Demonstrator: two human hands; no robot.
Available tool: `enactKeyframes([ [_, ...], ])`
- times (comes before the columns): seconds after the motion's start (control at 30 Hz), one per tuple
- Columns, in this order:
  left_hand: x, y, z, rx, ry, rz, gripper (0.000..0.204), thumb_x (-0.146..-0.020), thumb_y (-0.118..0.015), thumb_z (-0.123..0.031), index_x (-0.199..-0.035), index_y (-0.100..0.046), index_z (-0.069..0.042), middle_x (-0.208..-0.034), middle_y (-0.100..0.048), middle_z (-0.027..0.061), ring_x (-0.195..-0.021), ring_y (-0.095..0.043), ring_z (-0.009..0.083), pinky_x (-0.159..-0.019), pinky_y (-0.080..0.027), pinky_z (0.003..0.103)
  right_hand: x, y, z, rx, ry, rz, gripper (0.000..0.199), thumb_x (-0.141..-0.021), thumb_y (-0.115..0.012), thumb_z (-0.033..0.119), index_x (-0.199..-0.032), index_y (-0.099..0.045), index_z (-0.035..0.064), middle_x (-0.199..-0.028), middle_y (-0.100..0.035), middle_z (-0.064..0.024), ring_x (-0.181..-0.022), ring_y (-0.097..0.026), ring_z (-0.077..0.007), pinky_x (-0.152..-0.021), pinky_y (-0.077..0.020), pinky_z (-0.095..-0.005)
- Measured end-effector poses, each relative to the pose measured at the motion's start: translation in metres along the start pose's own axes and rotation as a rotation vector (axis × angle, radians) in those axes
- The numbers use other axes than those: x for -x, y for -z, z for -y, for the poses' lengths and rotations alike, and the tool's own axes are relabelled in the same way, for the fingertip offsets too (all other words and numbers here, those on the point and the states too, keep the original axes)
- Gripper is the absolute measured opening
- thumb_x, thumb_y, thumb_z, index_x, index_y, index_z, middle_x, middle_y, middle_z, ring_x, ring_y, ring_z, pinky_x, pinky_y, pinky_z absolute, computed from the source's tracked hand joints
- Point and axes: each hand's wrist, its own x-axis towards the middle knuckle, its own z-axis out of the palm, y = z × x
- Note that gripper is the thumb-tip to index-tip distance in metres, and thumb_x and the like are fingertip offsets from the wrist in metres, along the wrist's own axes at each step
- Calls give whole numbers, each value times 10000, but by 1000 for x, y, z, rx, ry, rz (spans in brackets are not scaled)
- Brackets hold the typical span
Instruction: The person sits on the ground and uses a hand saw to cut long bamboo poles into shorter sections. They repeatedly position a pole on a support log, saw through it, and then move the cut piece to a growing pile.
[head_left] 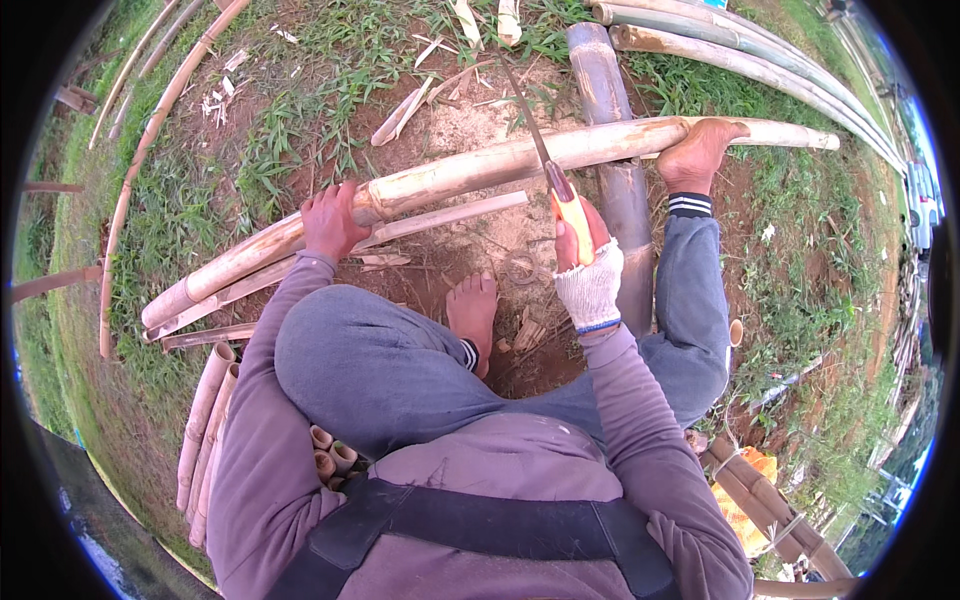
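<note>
A long pale bamboo pole (450, 178) lies crosswise in front of me. My left hand (334, 222) is closed over it, left of the middle. My right hand (586, 255), in a white fingerless glove, grips the yellow-orange handle of a hand saw (525, 112). The saw's narrow blade crosses the pole and points away from me; whether its teeth are in a cut, I cannot tell. A thicker dark bamboo log (628, 235) runs beneath the pole. My bare right foot (700, 155) presses on the pole's right part.
Split bamboo strips (450, 217) lie just nearer than the pole. Several poles (740, 50) are stacked at the far right. Sawdust (480, 130) covers the soil ahead. Cut bamboo tubes (207, 410) rest at the near left. My left foot (472, 312) stands on the ground.
</note>
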Motion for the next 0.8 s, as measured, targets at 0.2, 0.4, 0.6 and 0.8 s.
enactKeyframes([
  [0.2, 0, 3, 4, -8, 9, 24, 858, -674, -941, -383, -1428, -584, -182, -1287, -684, 124, -1256, -645, 361, -1105, -437, 558, 61, 36, -9, -8, 14, -24, 473, -1070, -671, 234, -1452, -597, -35, -1146, -756, -132, -943, -689, -172, -861, -567, -335],
  [0.4, 5, -2, 8, -27, 9, -13, 886, -668, -942, -383, -1446, -568, -185, -1293, -676, 116, -1264, -638, 358, -1103, -434, 561, 132, 71, 2, -210, -303, 55, 624, -1065, -679, 345, -1519, -523, -54, -1294, -721, -161, -1136, -693, -209, -990, -550, -363],
  [0.6, 1, -4, 7, -17, -4, 6, 889, -676, -940, -396, -1456, -564, -195, -1288, -675, 116, -1261, -642, 356, -1098, -438, 563, -12, -1, 8, -44, -8, -21, 385, -1066, -682, 197, -1362, -662, -49, -1101, -764, -167, -1002, -710, -204, -894, -557, -344],
  [0.8, 20, -6, 9, -50, 25, 43, 878, -687, -934, -403, -1456, -565, -195, -1273, -684, 116, -1244, -657, 354, -1089, -447, 559, 109, 57, 5, -300, -283, 13, 606, -1073, -678, 326, -1538, -515, -27, -1198, -744, -121, -880, -685, -107, -762, -559, -256],
])
